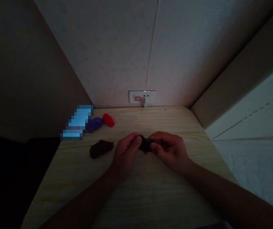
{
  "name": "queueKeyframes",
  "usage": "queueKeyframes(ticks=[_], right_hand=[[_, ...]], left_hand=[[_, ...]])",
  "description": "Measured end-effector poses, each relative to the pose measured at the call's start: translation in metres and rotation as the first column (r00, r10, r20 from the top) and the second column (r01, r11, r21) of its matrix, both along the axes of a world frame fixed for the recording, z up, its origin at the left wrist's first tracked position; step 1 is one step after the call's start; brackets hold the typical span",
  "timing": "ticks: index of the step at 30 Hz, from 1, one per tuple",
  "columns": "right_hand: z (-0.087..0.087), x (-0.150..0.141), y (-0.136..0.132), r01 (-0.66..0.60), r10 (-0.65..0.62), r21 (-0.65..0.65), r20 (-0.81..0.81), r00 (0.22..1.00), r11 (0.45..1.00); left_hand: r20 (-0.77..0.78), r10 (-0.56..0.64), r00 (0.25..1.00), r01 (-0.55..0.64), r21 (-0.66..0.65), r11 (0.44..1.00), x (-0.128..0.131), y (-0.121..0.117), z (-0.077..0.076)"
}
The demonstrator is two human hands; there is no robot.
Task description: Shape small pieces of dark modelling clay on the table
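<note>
Between my two hands, a little above the table, is a black lump that looks like modelling clay [146, 144], with small reddish spots at its top edge. My left hand [126, 150] pinches its left end, thumb on top. My right hand [171, 149] grips the right end between thumb and fingers. Left of my left hand lies a dark brown lump [101, 149] of similar look. Farther back are a red lump [108, 120] and a purple lump [94, 124], the purple one partly covered by a pixelated bright patch.
The light wooden tabletop [141, 197] has a rounded back right corner. A blurred-out bright rectangle [77, 122] sits at its left edge. On the wall behind is a socket plate [136, 98] with a plug in it [144, 101]. A pale panel stands at the right.
</note>
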State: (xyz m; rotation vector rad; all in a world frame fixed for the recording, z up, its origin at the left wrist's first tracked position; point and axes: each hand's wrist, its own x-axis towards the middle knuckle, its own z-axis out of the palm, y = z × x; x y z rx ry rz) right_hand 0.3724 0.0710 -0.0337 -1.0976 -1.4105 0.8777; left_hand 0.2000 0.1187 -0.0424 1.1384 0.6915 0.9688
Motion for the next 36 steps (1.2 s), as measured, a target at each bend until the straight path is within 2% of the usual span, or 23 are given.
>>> queueKeyframes(ticks=[3, 6, 9, 12, 15, 18, 22, 26, 31, 36], right_hand=[[-0.002, 0.003, 0.003, 0.090, -0.091, 0.075, 0.004, 0.996, 0.993], [-0.005, 0.005, 0.005, 0.167, -0.173, 0.144, 0.033, 0.984, 0.975], [-0.008, 0.006, 0.005, 0.159, -0.168, 0.151, 0.046, 0.985, 0.976], [-0.010, 0.005, 0.005, 0.136, -0.138, 0.109, 0.012, 0.990, 0.985], [-0.010, 0.004, 0.005, 0.113, -0.111, 0.087, -0.027, 0.993, 0.990], [-0.008, 0.003, 0.005, 0.120, -0.115, 0.119, -0.051, 0.992, 0.986], [-0.006, 0.002, 0.006, 0.162, -0.155, 0.167, -0.055, 0.986, 0.973], [-0.006, 0.001, 0.004, 0.116, -0.103, 0.126, -0.101, 0.989, 0.985], [-0.003, -0.001, -0.001, 0.131, -0.122, 0.083, -0.097, 0.988, 0.988], [0.005, -0.004, -0.003, 0.185, -0.180, 0.047, -0.097, 0.979, 0.982]], left_hand=[[0.034, 0.018, 0.999, -0.018, -0.016, 1.000, 0.002, 0.002, -0.002], [0.046, 0.105, 0.993, -0.104, -0.024, 0.994, 0.003, 0.005, 0.000], [-0.002, 0.203, 0.979, -0.203, -0.019, 0.979, 0.002, 0.007, 0.004], [-0.069, 0.234, 0.970, -0.234, 0.016, 0.972, 0.001, 0.006, 0.007], [-0.104, 0.244, 0.964, -0.239, 0.064, 0.969, 0.000, 0.004, 0.007], [-0.140, 0.244, 0.960, -0.225, 0.137, 0.965, -0.001, 0.001, 0.009], [-0.224, 0.211, 0.951, -0.148, 0.267, 0.952, -0.004, -0.001, 0.011], [-0.287, 0.174, 0.942, -0.069, 0.341, 0.938, -0.007, 0.000, 0.009], [-0.205, 0.095, 0.974, -0.030, 0.300, 0.953, -0.006, -0.001, 0.003], [-0.022, 0.071, 0.997, -0.067, 0.126, 0.990, 0.003, -0.007, 0.001]])
